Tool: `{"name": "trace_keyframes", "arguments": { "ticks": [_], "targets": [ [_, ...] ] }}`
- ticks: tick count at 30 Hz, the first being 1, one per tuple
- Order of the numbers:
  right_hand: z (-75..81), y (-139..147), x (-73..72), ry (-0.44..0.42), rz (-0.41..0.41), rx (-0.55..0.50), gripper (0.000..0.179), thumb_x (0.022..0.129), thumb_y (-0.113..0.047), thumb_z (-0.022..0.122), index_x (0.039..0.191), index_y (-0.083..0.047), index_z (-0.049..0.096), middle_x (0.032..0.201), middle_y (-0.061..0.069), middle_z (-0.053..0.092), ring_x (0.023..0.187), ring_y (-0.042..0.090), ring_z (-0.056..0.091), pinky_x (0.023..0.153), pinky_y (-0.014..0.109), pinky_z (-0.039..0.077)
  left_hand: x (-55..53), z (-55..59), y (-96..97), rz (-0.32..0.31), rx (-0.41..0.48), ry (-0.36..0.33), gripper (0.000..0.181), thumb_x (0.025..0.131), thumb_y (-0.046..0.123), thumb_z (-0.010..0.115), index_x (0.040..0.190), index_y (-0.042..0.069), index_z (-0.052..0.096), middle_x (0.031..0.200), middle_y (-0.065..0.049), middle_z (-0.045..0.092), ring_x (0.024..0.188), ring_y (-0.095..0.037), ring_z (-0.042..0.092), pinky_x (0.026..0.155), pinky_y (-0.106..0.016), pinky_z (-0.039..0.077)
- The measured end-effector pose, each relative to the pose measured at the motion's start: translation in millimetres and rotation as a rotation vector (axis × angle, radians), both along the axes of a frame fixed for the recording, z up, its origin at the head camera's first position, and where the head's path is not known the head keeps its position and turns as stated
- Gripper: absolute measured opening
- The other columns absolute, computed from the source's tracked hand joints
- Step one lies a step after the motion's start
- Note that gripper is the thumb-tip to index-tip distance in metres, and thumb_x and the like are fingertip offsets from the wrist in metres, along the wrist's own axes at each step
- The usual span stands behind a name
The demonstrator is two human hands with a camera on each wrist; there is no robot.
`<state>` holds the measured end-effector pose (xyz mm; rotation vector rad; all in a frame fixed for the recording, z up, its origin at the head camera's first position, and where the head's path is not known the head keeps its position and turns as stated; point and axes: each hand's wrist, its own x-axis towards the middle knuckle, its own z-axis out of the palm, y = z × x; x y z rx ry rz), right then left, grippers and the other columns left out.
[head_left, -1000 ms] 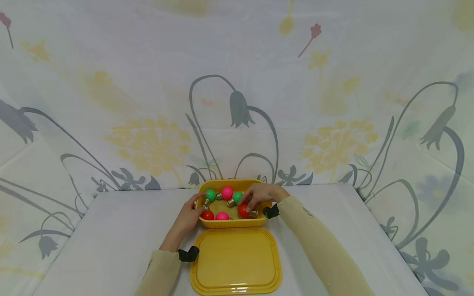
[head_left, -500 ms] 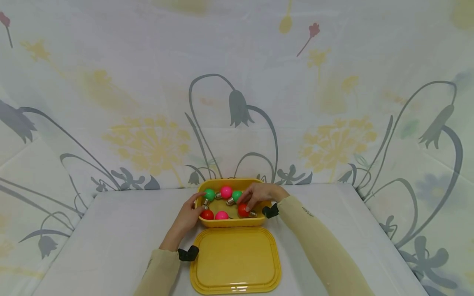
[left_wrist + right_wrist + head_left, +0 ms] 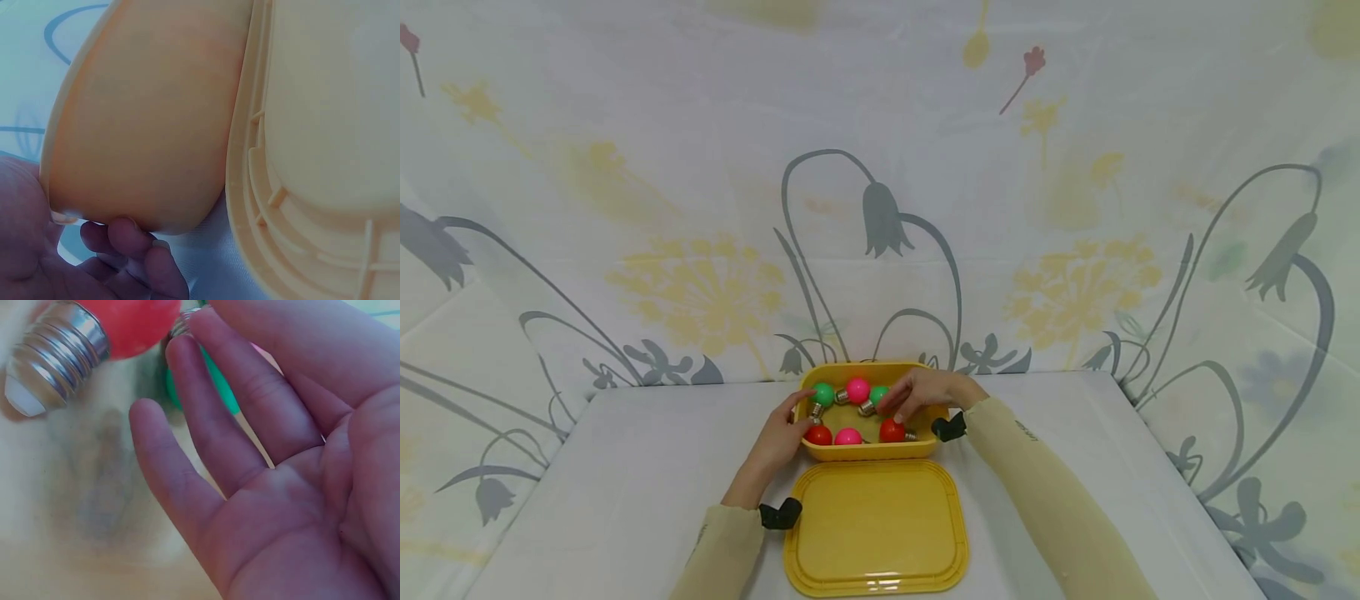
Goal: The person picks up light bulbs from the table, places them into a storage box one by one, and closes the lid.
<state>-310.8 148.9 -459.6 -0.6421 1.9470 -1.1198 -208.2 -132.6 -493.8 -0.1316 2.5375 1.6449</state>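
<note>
A yellow plastic box (image 3: 872,452) holds several round coloured bulbs with silver screw bases. My left hand (image 3: 778,437) grips the box's left end. In the left wrist view, fingers (image 3: 125,234) of that hand are curled against the outside of the box wall (image 3: 150,125). Above the box's right half is my right hand (image 3: 925,393), fingers spread and holding nothing. Just below its fingertips lies a red bulb (image 3: 892,431), base to the right. The right wrist view shows that red bulb (image 3: 137,325) apart from the fingers (image 3: 169,462). A green bulb (image 3: 878,395) is partly hidden by the hand.
Also inside the box are another green bulb (image 3: 823,394), a pink bulb (image 3: 857,389) at the back, and a red bulb (image 3: 820,435) and pink bulb (image 3: 848,436) at the front. A yellow lid (image 3: 877,529) lies before the box on the white table (image 3: 625,500).
My right fingers held the red bulb earlier and have now let go, lifting slightly off it. The bulb stays at the box's front right. My left hand keeps its place.
</note>
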Motion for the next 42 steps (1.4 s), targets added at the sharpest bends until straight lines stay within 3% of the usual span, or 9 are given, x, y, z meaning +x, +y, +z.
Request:
{"name": "trace_keyframes", "arguments": {
  "ticks": [7, 15, 24, 31, 38, 42],
  "targets": [
    [1.2, 0.2, -0.1, 0.027, -0.004, -0.017, 0.035, 0.088, -0.001, 0.071, 0.123, -0.001, 0.070, 0.121, 0.008, 0.069, 0.116, 0.019, 0.062, 0.102, 0.034, 0.045, -0.6, 1.0, 0.1, -0.005, -0.009, -0.003, 0.050, 0.098, 0.012, 0.054, 0.148, 0.019, 0.047, 0.147, -0.022, 0.041, 0.121, -0.038, 0.044, 0.105, -0.057, 0.037],
    [5.4, -1.8, 3.0, 0.032, -0.025, -0.051, 0.033, 0.089, 0.003, 0.068, 0.122, 0.001, 0.070, 0.121, 0.011, 0.069, 0.114, 0.020, 0.063, 0.098, 0.034, 0.048, -1.3, 1.2, 0.7, 0.015, -0.022, -0.022, 0.051, 0.098, 0.013, 0.055, 0.148, 0.020, 0.047, 0.138, -0.020, 0.047, 0.112, -0.036, 0.047, 0.100, -0.052, 0.043],
    [10.0, -1.3, 6.1, 0.021, -0.034, -0.092, 0.033, 0.090, 0.004, 0.066, 0.123, 0.001, 0.069, 0.125, 0.019, 0.065, 0.120, 0.033, 0.059, 0.096, 0.035, 0.049, -0.8, 3.1, 0.3, 0.006, -0.031, -0.017, 0.049, 0.098, 0.012, 0.054, 0.147, 0.019, 0.048, 0.128, -0.020, 0.051, 0.107, -0.034, 0.049, 0.095, -0.047, 0.045],
    [14.1, 1.1, 7.9, 0.055, -0.052, -0.122, 0.032, 0.090, 0.000, 0.068, 0.122, 0.002, 0.069, 0.123, 0.018, 0.067, 0.117, 0.032, 0.061, 0.096, 0.037, 0.049, -2.2, 3.5, -0.7, -0.006, -0.022, -0.014, 0.050, 0.098, 0.012, 0.055, 0.147, 0.018, 0.048, 0.144, -0.022, 0.044, 0.118, -0.036, 0.045, 0.105, -0.056, 0.038],
    [19.0, 3.9, 12.3, 0.097, -0.053, -0.121, 0.031, 0.092, -0.001, 0.066, 0.123, -0.002, 0.070, 0.124, 0.017, 0.067, 0.118, 0.034, 0.060, 0.099, 0.037, 0.048, -3.4, 3.6, -1.2, -0.008, -0.036, -0.007, 0.050, 0.098, 0.012, 0.055, 0.146, 0.019, 0.049, 0.126, -0.019, 0.051, 0.105, -0.032, 0.048, 0.090, -0.042, 0.045],
    [20.2, 6.2, 15.5, 0.100, -0.055, -0.132, 0.032, 0.092, -0.001, 0.065, 0.124, -0.002, 0.069, 0.125, 0.018, 0.065, 0.120, 0.034, 0.059, 0.100, 0.038, 0.046, -3.4, 3.0, -2.9, -0.008, -0.046, 0.002, 0.049, 0.098, 0.014, 0.057, 0.146, 0.019, 0.050, 0.133, -0.020, 0.050, 0.110, -0.034, 0.047, 0.098, -0.049, 0.043]
  ]
}}
